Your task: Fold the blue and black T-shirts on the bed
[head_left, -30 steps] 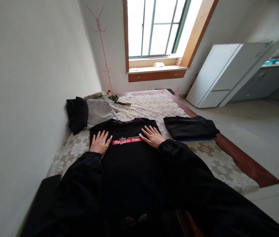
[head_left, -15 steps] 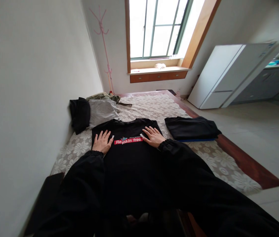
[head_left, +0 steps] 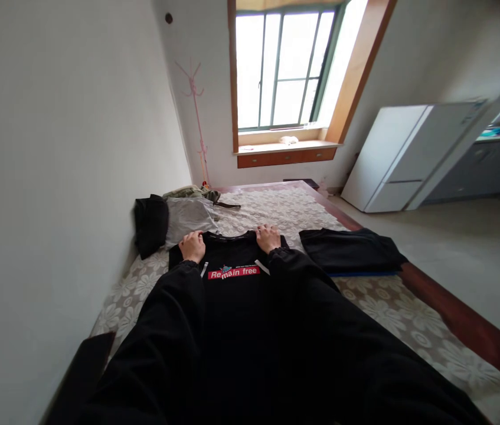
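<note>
Left hand (head_left: 192,246): curled, knuckles up, closed on the fabric at the left shoulder of the black T-shirt (head_left: 232,307), just beside the neckline.
Right hand (head_left: 268,237): likewise curled, closed on the right shoulder of the same garment; fingertips are hidden, tucked under at the top edge.
Sleeves: both arms are clad in black, stretched forward over the garment and covering much of its lower part.
Black T-shirt: laid flat, front up, on the bed (head_left: 285,203), collar pointed toward the window; the near part is hidden under the arms.
Chest print (head_left: 234,273): a red strip lettered "Remain free" in white, seen between the two forearms; a small white tag is seen at either end of it.
Bed cover: pale, with a white flower pattern; a dark wooden frame (head_left: 462,327) is seen along the right edge.
Folded dark garment (head_left: 352,251): placed on the bed to the right of the T-shirt, near but apart, over a blue edge.
Clothes pile (head_left: 174,215): black, grey and olive items, heaped against the left wall beyond the left hand.
Window (head_left: 283,68): set in the far wall, wooden sill below.
Coat stand (head_left: 196,112): pink, in the far left corner.
White cabinet (head_left: 409,156): stood on the floor at right.
</note>
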### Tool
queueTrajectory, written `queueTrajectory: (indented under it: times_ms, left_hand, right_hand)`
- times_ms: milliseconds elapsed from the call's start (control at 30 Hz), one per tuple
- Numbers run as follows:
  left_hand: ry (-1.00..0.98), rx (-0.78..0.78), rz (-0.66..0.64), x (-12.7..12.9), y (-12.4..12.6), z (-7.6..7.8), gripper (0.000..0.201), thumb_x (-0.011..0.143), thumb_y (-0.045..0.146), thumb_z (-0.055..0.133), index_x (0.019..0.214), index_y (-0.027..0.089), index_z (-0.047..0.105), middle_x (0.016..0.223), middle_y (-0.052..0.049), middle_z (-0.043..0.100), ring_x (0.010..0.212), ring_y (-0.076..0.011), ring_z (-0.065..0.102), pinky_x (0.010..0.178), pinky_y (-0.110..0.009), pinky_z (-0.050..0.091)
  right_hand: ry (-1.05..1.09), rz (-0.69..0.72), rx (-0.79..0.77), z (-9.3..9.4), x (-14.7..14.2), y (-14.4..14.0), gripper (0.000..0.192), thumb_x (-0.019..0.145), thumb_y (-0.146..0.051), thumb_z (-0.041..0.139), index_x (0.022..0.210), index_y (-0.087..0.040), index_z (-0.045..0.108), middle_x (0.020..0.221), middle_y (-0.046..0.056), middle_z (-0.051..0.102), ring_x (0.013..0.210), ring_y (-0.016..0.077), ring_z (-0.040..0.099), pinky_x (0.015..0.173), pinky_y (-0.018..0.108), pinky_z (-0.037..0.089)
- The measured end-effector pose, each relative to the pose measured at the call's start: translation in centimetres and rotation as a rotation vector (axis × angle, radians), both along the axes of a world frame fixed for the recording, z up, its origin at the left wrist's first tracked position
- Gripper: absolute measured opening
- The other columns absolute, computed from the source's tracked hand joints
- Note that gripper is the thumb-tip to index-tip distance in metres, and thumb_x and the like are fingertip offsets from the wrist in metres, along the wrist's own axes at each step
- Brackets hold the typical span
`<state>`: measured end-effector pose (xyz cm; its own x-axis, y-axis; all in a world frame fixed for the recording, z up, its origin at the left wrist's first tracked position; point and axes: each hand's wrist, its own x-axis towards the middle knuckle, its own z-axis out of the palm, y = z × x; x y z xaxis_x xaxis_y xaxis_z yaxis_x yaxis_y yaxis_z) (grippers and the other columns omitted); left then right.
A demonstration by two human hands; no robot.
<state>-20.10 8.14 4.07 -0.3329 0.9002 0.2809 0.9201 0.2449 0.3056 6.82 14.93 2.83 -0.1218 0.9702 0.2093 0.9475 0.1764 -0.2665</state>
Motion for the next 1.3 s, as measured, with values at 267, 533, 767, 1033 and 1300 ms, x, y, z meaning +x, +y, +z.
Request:
queueTrajectory:
  times_ms: [267,533,767,1033,1300]
  left_hand:
    - [-0.040,0.054,-0.033,-2.0,2.8,-2.2,0.029,0.100,0.035,0.046,0.107,0.023,0.071,0.116,-0.011,0.072,0.118,-0.0320,0.058,0.105,-0.052,0.034]
    - [-0.059,0.196,0.002,-2.8,2.4,-1.7,0.029,0.098,0.040,0.052,0.110,0.026,0.074,0.123,-0.011,0.067,0.120,-0.0329,0.054,0.101,-0.046,0.039]
    - [-0.161,0.158,0.013,-2.9,2.5,-1.8,0.029,0.096,0.044,0.055,0.108,0.027,0.075,0.082,-0.004,0.073,0.083,-0.0249,0.068,0.071,-0.033,0.045]
    - [-0.130,0.113,-0.035,-2.5,2.7,-2.5,0.025,0.095,0.033,0.056,0.118,0.024,0.062,0.101,-0.005,0.075,0.097,-0.0241,0.069,0.079,-0.032,0.049]
    - [-0.006,0.031,-0.140,-0.8,1.5,-3.1,0.033,0.097,0.026,0.045,0.126,0.020,0.059,0.134,-0.012,0.064,0.125,-0.0300,0.056,0.107,-0.046,0.042]
  right_hand:
    - [0.058,0.090,0.058,-2.4,-0.5,2.6,0.029,0.100,-0.036,0.047,0.110,-0.020,0.069,0.122,0.011,0.068,0.119,0.0290,0.054,0.107,0.046,0.030]
    - [0.209,0.002,0.275,-1.6,0.6,2.4,0.024,0.095,-0.034,0.053,0.106,-0.023,0.071,0.120,0.011,0.067,0.118,0.0308,0.054,0.103,0.045,0.034]
    - [0.195,-0.038,-0.011,-2.2,0.6,2.6,0.027,0.097,-0.036,0.050,0.113,-0.025,0.069,0.096,0.008,0.074,0.095,0.0273,0.067,0.078,0.035,0.045]
    - [0.167,0.073,-0.006,-2.5,0.7,2.8,0.027,0.096,-0.027,0.050,0.119,-0.019,0.061,0.103,0.008,0.072,0.098,0.0237,0.065,0.085,0.032,0.047]
    - [-0.003,0.166,0.006,-2.5,-0.3,1.2,0.036,0.095,-0.029,0.048,0.128,-0.019,0.059,0.136,0.017,0.058,0.128,0.0344,0.047,0.107,0.050,0.036]
